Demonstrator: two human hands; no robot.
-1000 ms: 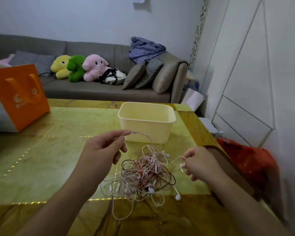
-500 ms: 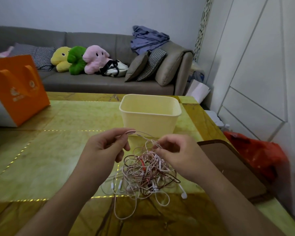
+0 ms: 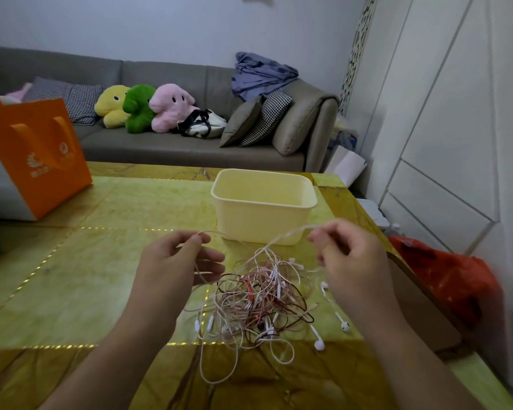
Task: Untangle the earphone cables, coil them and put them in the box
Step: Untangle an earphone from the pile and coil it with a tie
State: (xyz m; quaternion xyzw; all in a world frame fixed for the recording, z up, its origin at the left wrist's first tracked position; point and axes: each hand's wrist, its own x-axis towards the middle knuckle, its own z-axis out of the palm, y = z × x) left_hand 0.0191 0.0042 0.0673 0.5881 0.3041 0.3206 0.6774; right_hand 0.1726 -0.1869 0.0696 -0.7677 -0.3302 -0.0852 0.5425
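Observation:
A tangle of earphone cables (image 3: 261, 303), pink, white, red and dark brown, lies on the yellow-green table (image 3: 101, 276) between my hands. White earbuds stick out at its right and lower edges. My left hand (image 3: 175, 261) pinches a pale pink cable strand between thumb and forefinger, left of the pile. My right hand (image 3: 347, 258) pinches another stretch of pale cable, lifted up and to the right of the pile. The pale yellow box (image 3: 262, 205) stands open just behind the tangle, with nothing visible inside.
An orange paper bag (image 3: 39, 155) stands at the table's far left. A brown board (image 3: 418, 303) lies along the right table edge, with a red plastic bag (image 3: 447, 276) beyond it. A grey sofa (image 3: 166, 149) with plush toys is behind the table.
My right hand has moved from over the pile out to the right and up, drawing a pale strand out of the tangle. My left hand keeps its pinch in place.

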